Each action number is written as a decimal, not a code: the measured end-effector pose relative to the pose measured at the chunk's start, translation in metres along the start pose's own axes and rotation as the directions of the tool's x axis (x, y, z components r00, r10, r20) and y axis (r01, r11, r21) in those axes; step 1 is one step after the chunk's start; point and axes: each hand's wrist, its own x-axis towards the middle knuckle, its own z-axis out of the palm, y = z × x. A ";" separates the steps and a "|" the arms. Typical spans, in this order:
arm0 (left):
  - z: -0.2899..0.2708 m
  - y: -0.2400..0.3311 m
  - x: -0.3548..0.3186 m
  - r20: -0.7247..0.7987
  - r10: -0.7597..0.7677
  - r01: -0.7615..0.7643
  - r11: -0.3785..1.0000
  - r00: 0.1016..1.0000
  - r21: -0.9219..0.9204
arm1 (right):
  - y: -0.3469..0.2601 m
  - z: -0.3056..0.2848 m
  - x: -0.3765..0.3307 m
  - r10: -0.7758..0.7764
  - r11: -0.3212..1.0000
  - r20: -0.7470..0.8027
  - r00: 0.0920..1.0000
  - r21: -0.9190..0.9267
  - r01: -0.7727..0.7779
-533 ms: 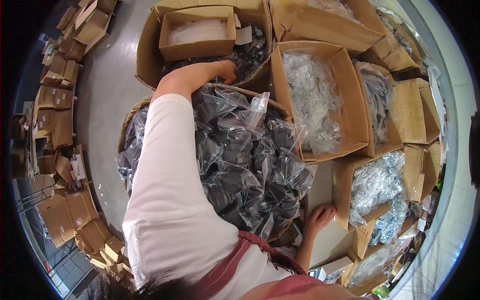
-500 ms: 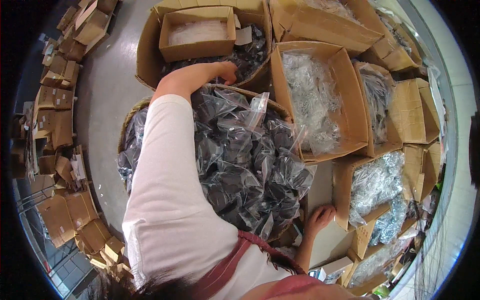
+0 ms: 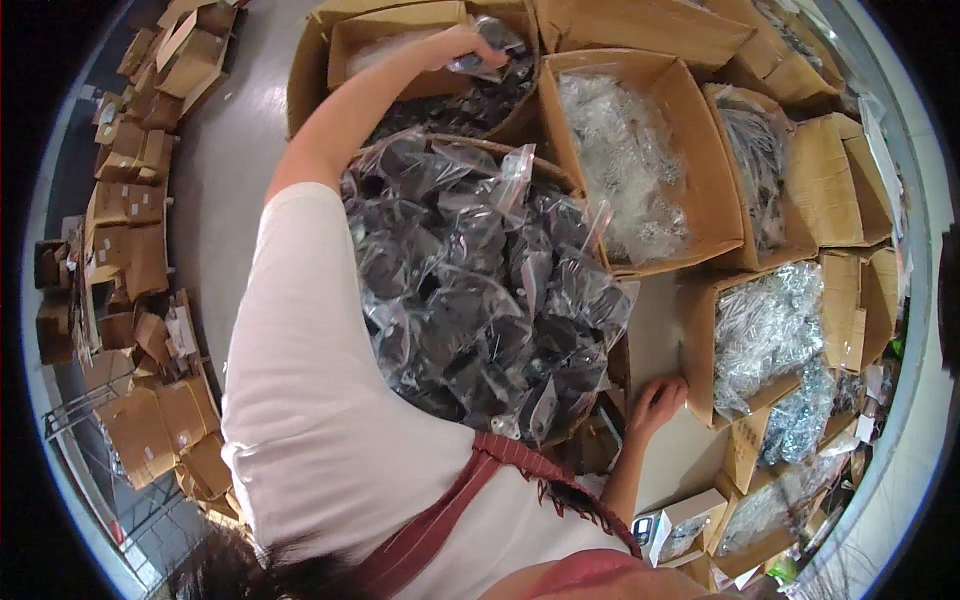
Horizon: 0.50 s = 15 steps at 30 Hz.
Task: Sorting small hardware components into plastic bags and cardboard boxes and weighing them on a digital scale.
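Bag (image 3: 499, 35) in left hand (image 3: 468, 43)

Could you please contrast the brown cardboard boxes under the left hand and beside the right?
The large brown cardboard box under the left hand holds dark items; the brown box beside the right hand holds silvery pieces. The first contains a smaller box; the second shows none. Both stand open.

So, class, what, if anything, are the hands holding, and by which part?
The left hand seems to grip a dark-filled clear plastic bag around its middle, with the bag showing either side of the grip. The right hand shows nothing held.
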 end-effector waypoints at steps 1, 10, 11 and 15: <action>-0.003 -0.002 -0.004 -0.004 0.000 0.000 1.000 1.000 -0.027 | 0.002 0.001 0.002 0.011 1.000 -0.027 1.000 0.002 -0.011; 0.049 0.116 -0.147 0.667 0.189 -0.521 0.782 0.721 0.342 | 0.006 0.000 0.000 -0.089 0.992 -0.024 0.996 0.088 0.091; 0.062 0.115 -0.151 0.713 0.202 -0.648 0.626 0.672 0.434 | 0.007 -0.003 -0.002 -0.121 0.986 -0.021 0.992 0.116 0.122; 0.097 0.103 -0.161 0.573 0.393 -0.691 0.318 0.719 0.649 | -0.001 -0.010 -0.001 -0.143 0.955 -0.069 0.987 0.253 0.156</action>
